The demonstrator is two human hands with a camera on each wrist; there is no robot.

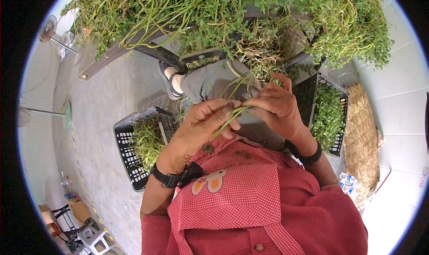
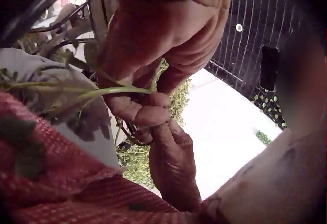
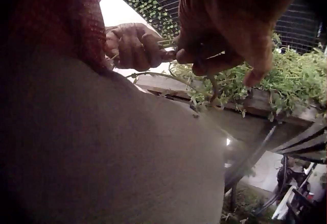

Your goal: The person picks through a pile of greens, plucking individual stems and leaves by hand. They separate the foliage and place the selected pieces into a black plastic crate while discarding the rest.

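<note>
Over the lap, my left hand [image 1: 203,123] holds a few green leafy stems [image 1: 232,116] between thumb and fingers. Their leafy ends hang down toward the red checked apron [image 1: 241,183]. My right hand [image 1: 278,106] pinches the other end of the stems, its fingertips right beside the left ones. Seen from the left wrist, a pale green stem [image 2: 115,90] runs out from the curled fingers of the left hand [image 2: 163,35]. In the right wrist view, the right hand [image 3: 230,25] meets the left hand [image 3: 134,46] at the fingertips, and a thin stem [image 3: 163,75] curves below them.
A large heap of leafy greens [image 1: 201,13] covers the table in front, overhanging its edge [image 1: 103,65]. Black crates stand on both sides, with stems [image 1: 147,143] in the left one and leafy greens [image 1: 328,116] in the right one. A straw-coloured roll [image 1: 361,138] lies farther right.
</note>
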